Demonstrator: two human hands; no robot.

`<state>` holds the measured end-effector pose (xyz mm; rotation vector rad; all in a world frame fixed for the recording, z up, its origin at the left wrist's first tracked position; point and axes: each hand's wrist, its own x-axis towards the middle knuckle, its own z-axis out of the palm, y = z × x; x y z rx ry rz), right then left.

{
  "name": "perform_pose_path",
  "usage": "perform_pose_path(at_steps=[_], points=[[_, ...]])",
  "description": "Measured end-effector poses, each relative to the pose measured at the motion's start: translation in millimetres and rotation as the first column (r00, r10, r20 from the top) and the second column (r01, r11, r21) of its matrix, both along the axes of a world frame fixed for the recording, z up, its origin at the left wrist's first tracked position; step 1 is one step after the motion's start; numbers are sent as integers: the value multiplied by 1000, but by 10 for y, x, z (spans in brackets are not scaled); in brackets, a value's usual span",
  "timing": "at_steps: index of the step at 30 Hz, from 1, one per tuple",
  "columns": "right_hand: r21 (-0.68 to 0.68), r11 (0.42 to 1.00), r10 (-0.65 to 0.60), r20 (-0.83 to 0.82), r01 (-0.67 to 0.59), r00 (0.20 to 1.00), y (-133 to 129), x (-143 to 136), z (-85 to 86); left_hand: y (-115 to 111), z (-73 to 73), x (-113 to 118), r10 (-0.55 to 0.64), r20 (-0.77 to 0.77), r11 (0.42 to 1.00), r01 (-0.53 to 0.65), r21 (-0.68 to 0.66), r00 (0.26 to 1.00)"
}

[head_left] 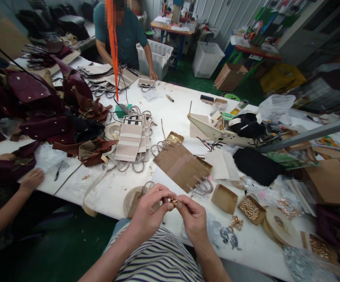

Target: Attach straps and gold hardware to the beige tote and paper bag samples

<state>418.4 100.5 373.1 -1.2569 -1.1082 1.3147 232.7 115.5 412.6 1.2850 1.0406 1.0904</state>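
My left hand (151,207) and my right hand (192,217) meet above the table's front edge. Between their fingertips they pinch a small gold metal piece (174,201), too small to make out in detail. Just beyond my hands lies a stack of brown panels (183,164) with corded handles. Beside my left hand is a roll of beige tape (129,199), partly covered by a brown piece. To the right of my right hand sit an empty cardboard box (224,199), a box of gold fittings (250,209) and loose gold pieces (236,223).
Beige panels with handles (130,139) lie mid-table. Maroon bags (40,102) fill the left side, with another person's hand (32,180) near them. Across the table stands a person (123,39). An orange strap (114,58) hangs down. A metal bar (308,133) crosses the right.
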Motion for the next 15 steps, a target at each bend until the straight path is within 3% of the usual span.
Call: perform_pose_path(at_steps=[4, 11, 15], points=[[-48, 998, 27, -44, -29, 999, -7, -12, -7, 6, -5, 4, -21, -38, 999, 23, 41, 999], [-167, 979, 81, -194, -114, 978, -24, -99, -179, 28, 1, -35, 8, -28, 1000, -8, 0, 1000], [-186, 972, 105, -189, -141, 976, 9, -136, -167, 7, -24, -23, 28, 8, 998, -27, -48, 1000]])
